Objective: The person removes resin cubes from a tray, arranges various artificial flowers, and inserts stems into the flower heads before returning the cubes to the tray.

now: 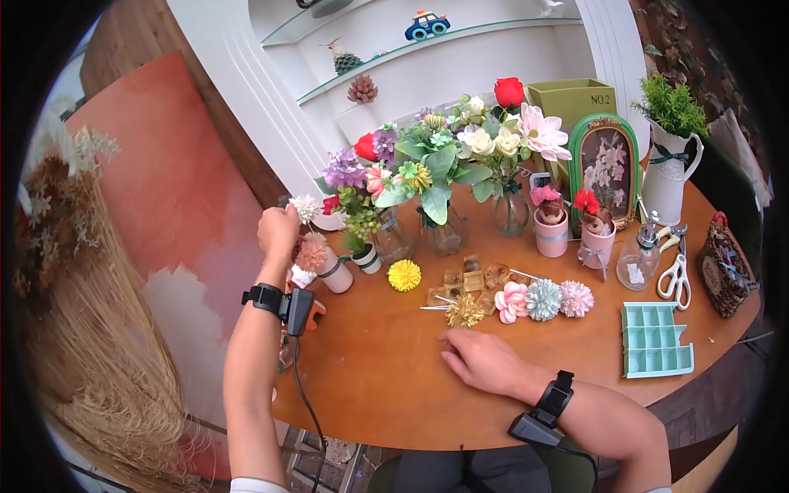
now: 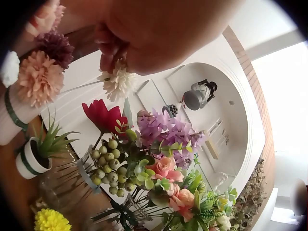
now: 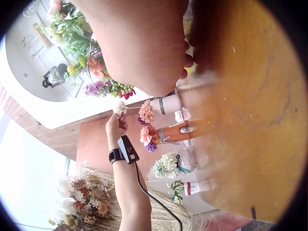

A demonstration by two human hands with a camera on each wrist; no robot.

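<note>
At the left edge of the wooden table (image 1: 378, 386), the left hand (image 1: 278, 232) pinches a white flower (image 2: 119, 85) close under its head, fingers curled round it; its thin stem slants down towards the mouth of a pink vase (image 1: 335, 274), where a peach flower (image 2: 41, 79) and a plum flower (image 2: 56, 48) sit; whether the stem tip is inside the vase cannot be made out. Just beside the vase is a small potted plant (image 1: 367, 260); nearer the middle lies a yellow flower (image 1: 403, 275). The right hand (image 1: 489, 361) rests on the table towards the front edge, relaxed, with nothing seen in its grasp; just beyond its fingertips lies a gold flower (image 1: 464, 312), and past that a pink flower (image 1: 511, 303) and a blue flower (image 1: 543, 300); the turquoise tray (image 1: 655, 338) lies near the right edge.

The step in hand seems to be handling the white flower's stem at the vase, though one instant does not show which way it travels; a move from here would call for a light grip, the stem lined up with the mouth and the peach petals left unsnagged.
</note>
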